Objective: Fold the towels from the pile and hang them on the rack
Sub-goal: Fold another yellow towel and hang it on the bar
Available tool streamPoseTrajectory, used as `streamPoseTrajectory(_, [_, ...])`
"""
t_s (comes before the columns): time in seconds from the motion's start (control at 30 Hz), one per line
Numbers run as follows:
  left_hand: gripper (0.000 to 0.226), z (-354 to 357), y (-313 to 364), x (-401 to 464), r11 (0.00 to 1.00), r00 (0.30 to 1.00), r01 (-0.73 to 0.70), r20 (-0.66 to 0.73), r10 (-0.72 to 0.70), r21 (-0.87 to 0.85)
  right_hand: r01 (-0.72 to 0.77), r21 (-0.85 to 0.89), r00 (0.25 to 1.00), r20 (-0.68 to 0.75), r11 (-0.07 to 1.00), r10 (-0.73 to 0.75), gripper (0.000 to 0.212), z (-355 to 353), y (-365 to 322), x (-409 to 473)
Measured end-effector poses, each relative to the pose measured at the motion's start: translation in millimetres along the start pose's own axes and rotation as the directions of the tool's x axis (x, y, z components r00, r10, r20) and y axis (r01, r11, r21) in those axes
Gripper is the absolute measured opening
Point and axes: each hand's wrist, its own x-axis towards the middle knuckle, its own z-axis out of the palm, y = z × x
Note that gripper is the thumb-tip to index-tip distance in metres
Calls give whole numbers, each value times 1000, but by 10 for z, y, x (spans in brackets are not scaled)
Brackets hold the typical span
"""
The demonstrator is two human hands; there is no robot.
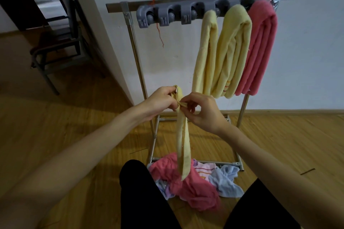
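Observation:
A yellow towel (183, 141) hangs in a narrow strip in front of me, its lower end dangling over the pile. My left hand (162, 101) grips its top edge, and my right hand (202, 111) pinches the same edge just to the right. The pile (195, 186) of pink, light blue and striped towels lies on the floor between my knees. The metal rack (130, 22) stands against the white wall with a grey holder bar (167, 15). Two yellow towels (206, 52) (232, 52) and a pink towel (260, 46) hang folded from its right-hand holders.
A dark metal chair (59, 42) stands at the left near a doorway. The rack's base bars (214, 163) lie on the wooden floor just behind the pile. A red thread (160, 33) dangles from the bar.

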Motion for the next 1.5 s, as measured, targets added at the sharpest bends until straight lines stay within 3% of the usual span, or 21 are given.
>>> streamPoseTrajectory(0.33, [33,37,-64,41,999,999,-41,-18,42,28,44,-24,995,91,999,-41,31,-71,50,-36])
streamPoseTrajectory(0.67, [29,11,-72,17,986,995,-92,-31,98,138,65,-92,989,138,994,-52,21,-131,84,22])
streamPoseTrajectory(0.73, [31,-35,-131,16,929,982,-137,-75,172,343,55,-91,992,115,994,-44,21,-163,113,44])
streamPoseTrajectory(0.83, [39,-146,-327,23,681,921,-163,-138,365,714,28,-51,997,70,998,-25,21,-206,142,73])
streamPoseTrajectory(0.9, [35,-202,-428,5,590,858,-239,-117,500,771,18,-22,999,46,1000,-16,21,-224,148,93])
streamPoseTrajectory(1.0, [23,-242,-495,-20,541,776,-394,-46,629,743,0,3,1000,10,1000,0,20,-241,149,117])
streamPoseTrajectory(1.1, [13,-197,-494,-44,632,744,-489,-90,662,602,-31,23,999,-13,999,32,21,-259,137,129])
streamPoseTrajectory(1.27, [21,-52,-382,-51,837,806,-486,-243,540,252,-72,31,997,10,997,72,19,-340,120,122])
streamPoseTrajectory(1.5, [30,77,-150,-19,873,830,-477,-272,486,105,-102,-11,952,288,995,101,15,-639,69,195])
